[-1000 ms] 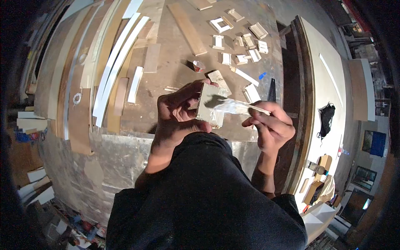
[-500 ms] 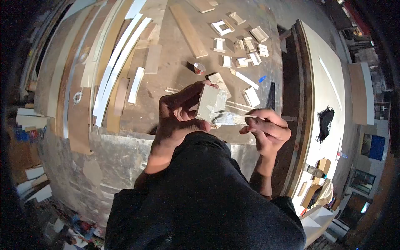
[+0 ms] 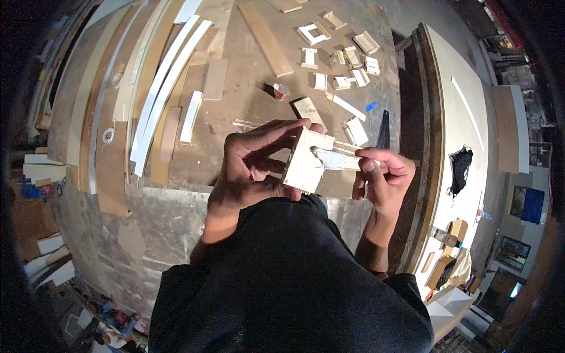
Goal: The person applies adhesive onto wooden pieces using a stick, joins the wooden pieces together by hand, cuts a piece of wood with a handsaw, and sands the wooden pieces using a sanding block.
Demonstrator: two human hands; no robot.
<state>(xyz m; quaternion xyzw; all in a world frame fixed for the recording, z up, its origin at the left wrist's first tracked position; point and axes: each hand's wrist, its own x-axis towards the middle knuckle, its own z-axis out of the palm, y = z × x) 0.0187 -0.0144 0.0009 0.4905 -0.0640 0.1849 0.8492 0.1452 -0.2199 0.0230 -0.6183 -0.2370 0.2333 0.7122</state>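
Note:
My left hand (image 3: 250, 162) is closed around the edges of a small pale wooden block (image 3: 301, 167), holding it up above the table's front edge. Between the fingers of my right hand (image 3: 386, 176) is a putty knife (image 3: 341, 161); its whitish, smeared blade touches the block's right side. Dark, rough smears show where blade and block meet. Just beyond the block a flat wooden piece (image 3: 308, 113) lies on the table, and farther back stands a small cup (image 3: 281, 92) with a reddish side.
Several small wooden assemblies (image 3: 352, 57) are scattered on the table (image 3: 253, 94). Long strips and boards (image 3: 170, 88) lie along the left. A blue object (image 3: 371, 106) and a dark pointed blade-like tool (image 3: 384, 130) rest at right. Another bench (image 3: 465, 135) holds a black tangled item (image 3: 460, 170).
The block has turned in my left hand, from a face coated in pale putty to a mostly bare wood face. My right hand and the putty knife have shifted slightly right.

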